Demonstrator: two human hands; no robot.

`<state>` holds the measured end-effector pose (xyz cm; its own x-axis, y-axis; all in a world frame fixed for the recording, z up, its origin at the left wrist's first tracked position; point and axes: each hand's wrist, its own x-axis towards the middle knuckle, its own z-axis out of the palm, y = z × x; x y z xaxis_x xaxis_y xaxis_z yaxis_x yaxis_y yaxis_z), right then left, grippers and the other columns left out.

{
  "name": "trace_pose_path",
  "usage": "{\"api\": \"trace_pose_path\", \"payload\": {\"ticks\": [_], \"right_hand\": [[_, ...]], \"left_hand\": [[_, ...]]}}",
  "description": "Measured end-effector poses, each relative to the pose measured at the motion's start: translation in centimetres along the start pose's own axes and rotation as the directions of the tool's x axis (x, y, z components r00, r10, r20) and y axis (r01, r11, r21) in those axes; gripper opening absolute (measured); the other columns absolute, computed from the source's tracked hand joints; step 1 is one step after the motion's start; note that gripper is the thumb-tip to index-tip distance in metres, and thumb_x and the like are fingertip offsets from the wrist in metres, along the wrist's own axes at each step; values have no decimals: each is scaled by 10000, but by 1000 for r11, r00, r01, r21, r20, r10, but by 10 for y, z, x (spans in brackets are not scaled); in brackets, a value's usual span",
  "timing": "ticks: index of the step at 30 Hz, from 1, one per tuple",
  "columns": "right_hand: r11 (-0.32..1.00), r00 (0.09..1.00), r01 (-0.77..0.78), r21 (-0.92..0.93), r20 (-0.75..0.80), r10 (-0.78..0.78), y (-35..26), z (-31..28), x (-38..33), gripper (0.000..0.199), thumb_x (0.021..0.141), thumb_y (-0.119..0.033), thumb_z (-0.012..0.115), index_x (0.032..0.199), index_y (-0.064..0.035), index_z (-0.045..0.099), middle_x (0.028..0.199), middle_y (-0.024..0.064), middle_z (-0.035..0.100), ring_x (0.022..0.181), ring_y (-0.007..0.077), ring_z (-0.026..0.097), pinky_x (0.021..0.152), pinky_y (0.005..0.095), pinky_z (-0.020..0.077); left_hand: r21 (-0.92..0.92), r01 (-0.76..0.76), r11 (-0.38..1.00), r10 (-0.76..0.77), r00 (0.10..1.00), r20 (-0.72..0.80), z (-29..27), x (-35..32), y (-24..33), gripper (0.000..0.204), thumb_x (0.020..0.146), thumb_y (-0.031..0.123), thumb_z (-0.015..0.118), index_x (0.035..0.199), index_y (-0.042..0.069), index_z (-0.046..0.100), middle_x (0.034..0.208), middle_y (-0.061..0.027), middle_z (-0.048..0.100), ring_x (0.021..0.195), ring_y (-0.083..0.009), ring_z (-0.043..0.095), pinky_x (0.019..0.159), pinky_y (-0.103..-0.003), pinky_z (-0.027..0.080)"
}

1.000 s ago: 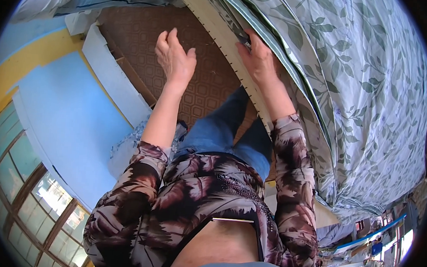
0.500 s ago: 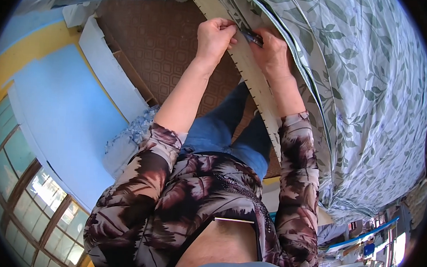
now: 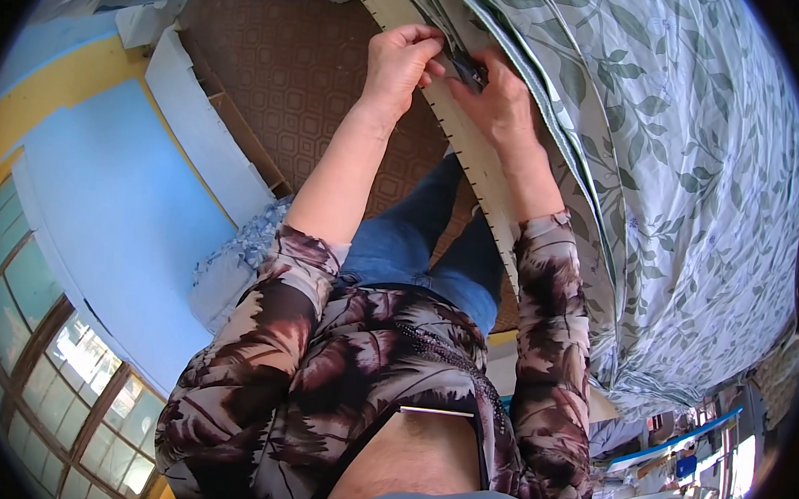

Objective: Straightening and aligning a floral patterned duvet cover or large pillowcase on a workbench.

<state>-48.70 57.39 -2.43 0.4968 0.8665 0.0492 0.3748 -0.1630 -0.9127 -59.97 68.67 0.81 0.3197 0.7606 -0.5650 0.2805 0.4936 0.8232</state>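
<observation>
While both hands meet at the mattress edge (image 3: 478,163), the left hand (image 3: 402,62) pinches the leaf-patterned sheet (image 3: 680,157) with curled fingers, and just beside it the right hand (image 3: 495,104) closes around a small dark clip (image 3: 468,69).

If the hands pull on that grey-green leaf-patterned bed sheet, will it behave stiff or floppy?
Probably floppy: the grey-green leaf-patterned bed sheet shows soft folds and hangs over the pale mattress edge. It looks thin, so likely light. Pinched between the left hand and right hand, it would probably bunch rather than slide whole.
</observation>
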Motion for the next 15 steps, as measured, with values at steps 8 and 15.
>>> {"api": "trace_pose_path", "payload": {"ticks": [8, 15], "right_hand": [[996, 998, 40, -84, -41, -44, 8, 1, -1, 273, 779, -74, 736, 1043, -31, 686, 888, 150, 708, 781, 281, 702, 706, 348, 560], [999, 998, 47, -27, -30, -48, 9, -7, -2, 269, 774, -72, 750, 1038, -46, 700, 871, 130, 707, 730, 252, 693, 660, 330, 553]], "left_hand": [[81, -56, 995, 52, 997, 54, -1, 1, 1, 152, 885, 86, 697, 994, -11, 736, 864, -58, 729, 662, -104, 667, 499, -209, 456], [142, -17, 990, -3, 990, 143, -1, 2, 7, 153, 887, 100, 702, 982, -14, 734, 823, -58, 725, 663, -106, 668, 511, -207, 453]]}}
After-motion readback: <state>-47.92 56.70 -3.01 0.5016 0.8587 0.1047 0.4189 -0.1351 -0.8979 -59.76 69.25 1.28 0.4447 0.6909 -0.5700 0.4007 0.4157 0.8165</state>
